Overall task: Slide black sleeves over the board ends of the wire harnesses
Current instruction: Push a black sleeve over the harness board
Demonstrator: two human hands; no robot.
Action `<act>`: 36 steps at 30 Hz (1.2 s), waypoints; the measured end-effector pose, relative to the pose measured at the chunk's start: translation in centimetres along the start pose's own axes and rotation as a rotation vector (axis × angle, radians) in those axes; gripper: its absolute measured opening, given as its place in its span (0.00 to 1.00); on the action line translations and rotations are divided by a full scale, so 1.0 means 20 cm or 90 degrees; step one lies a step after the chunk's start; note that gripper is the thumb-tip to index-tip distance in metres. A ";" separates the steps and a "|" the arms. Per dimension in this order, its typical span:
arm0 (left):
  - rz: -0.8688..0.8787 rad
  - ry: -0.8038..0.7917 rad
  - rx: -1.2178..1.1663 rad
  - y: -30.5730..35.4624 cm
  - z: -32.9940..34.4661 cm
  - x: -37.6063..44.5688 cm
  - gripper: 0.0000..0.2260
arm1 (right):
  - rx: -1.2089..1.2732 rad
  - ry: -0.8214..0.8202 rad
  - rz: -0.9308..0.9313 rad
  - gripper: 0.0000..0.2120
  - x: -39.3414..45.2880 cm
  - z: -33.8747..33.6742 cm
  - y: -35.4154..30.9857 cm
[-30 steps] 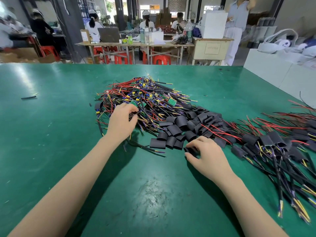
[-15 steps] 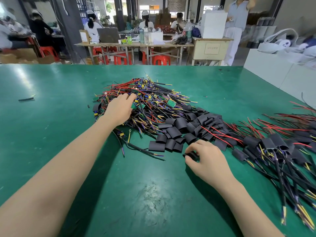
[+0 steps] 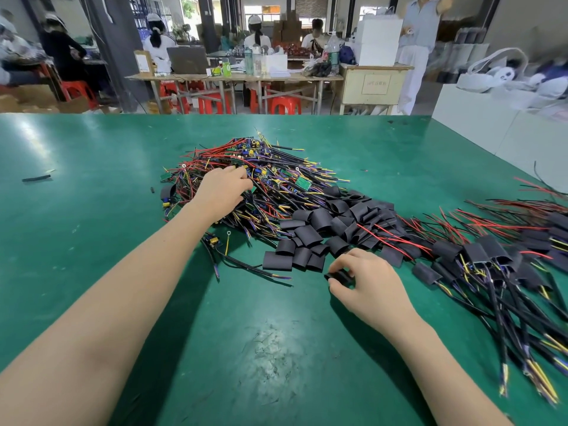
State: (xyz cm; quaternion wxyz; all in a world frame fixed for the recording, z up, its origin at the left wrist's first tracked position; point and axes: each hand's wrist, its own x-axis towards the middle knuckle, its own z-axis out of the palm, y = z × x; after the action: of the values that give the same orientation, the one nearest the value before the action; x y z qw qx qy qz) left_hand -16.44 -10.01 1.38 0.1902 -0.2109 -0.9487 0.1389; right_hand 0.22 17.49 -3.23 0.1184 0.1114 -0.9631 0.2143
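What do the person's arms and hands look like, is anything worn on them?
Both arms are bare along their whole visible length: no sleeves show. The left hand and the right hand wear no gloves, and no rings, watch or wristband can be seen. No cables or markings show on either arm.

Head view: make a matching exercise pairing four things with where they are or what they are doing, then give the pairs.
1. left hand
2. right hand
3. loose sleeves
4. sleeved harnesses

A. far right of the table
B. pinching one black sleeve
C. heaped between the two hands
D. reaching into the bare harness pile

Pairs: 1-D, 2-B, 3-C, 4-A
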 end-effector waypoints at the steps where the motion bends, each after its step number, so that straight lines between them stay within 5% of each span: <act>1: 0.010 -0.007 0.016 0.01 0.00 0.00 0.13 | 0.001 -0.002 0.000 0.06 0.00 0.00 0.00; 6: -0.037 0.038 -0.086 0.02 0.00 0.00 0.11 | -0.002 -0.003 -0.002 0.06 0.00 0.00 0.01; 14: -0.388 0.408 -0.525 -0.10 -0.18 0.01 0.05 | -0.013 -0.004 -0.012 0.06 0.01 0.00 0.01; 22: -0.275 0.649 -0.385 -0.18 -0.61 -0.04 0.04 | -0.013 -0.015 -0.007 0.08 0.01 0.00 0.01; 25: -0.233 0.648 -0.297 -0.19 -0.69 -0.10 0.03 | -0.012 -0.018 -0.006 0.08 0.01 0.00 0.01; 30: -0.180 0.504 -0.198 -0.12 -0.59 -0.21 0.14 | 0.001 -0.022 -0.010 0.08 0.00 -0.01 0.02; 36: -0.093 0.431 -0.379 0.12 -0.38 -0.42 0.09 | 0.039 0.006 0.000 0.11 0.00 0.00 0.02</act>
State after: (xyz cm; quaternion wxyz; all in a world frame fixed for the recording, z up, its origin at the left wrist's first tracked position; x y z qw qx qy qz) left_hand -5.42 -10.20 4.78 0.4301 -0.2221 -0.8442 -0.2304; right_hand 0.05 17.85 -3.26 0.1193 0.1143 -0.9555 0.2445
